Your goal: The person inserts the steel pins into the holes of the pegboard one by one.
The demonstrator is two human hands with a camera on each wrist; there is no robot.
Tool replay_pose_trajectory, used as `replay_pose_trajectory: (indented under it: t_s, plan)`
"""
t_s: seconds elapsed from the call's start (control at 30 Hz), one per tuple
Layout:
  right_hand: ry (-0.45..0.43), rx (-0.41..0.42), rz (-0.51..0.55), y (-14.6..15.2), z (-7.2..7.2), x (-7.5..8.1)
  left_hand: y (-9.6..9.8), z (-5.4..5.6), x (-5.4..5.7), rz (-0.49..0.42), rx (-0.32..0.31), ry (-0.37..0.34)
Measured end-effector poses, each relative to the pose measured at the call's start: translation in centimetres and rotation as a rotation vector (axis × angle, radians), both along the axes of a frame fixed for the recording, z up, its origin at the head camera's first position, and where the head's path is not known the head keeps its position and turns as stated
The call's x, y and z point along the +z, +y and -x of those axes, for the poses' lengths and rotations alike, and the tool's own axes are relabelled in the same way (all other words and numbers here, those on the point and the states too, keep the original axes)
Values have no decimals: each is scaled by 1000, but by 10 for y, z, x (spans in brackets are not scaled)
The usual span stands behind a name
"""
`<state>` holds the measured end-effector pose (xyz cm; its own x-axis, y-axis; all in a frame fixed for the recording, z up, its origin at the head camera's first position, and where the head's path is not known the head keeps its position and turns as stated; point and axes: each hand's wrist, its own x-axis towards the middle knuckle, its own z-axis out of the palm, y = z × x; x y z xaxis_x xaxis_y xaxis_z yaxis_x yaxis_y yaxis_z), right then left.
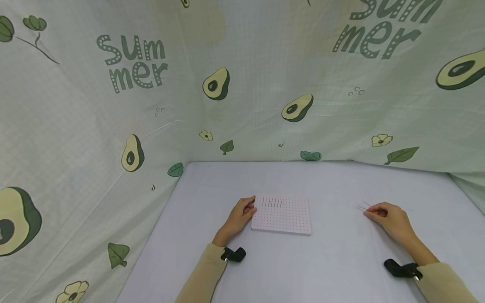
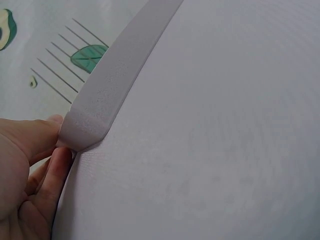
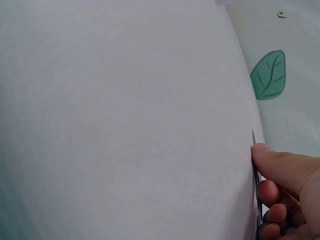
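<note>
A pale pink pegboard with rows of small holes lies on the table. Several thin, dark pins stand upright in a row near its far left corner; from the left wrist they are slender rods rising past the board's side. My left hand grips the board at its left edge, thumb and fingers at the corner. Well to the right, my right hand pinches thin pins between thumb and fingertips, low over the table. In the right wrist view, one pin's tip pokes out beyond the thumb.
White cloth covers the table. A curtain printed with avocados, leaves and lettering hangs behind the table and along its left side. Black wrist cameras are strapped over both sleeves, the left one close to the board's near side.
</note>
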<state>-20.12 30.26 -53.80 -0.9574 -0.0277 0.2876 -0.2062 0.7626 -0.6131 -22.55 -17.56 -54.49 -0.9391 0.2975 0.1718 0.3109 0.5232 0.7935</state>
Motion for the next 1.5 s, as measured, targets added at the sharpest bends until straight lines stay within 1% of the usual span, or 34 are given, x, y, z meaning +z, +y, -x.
replay_pose_trajectory:
  t_s: [0.3,0.47,0.67,0.8,1.1,1.27,1.33,1.5]
  plan:
    - [13,3,-12,-1,-2,0,0,1,1,-3,-3,3]
    - [10,34,-15,-1,-1,-1,0,3,0,-6,-2,-2]
    - [46,83,-33,-3,0,0,0,3,-1,-6,-5,-4]
    - [50,97,-8,-6,-1,3,1,3,0,-5,-4,-2]
    - [63,64,28,-8,-1,9,1,1,1,-19,-1,-10]
    - [93,75,45,-8,-2,10,1,0,0,-24,2,-19]
    - [94,78,43,-8,-2,10,0,0,-1,-23,2,-18]
    - [100,107,76,-9,-2,11,0,2,-2,-8,6,-6]
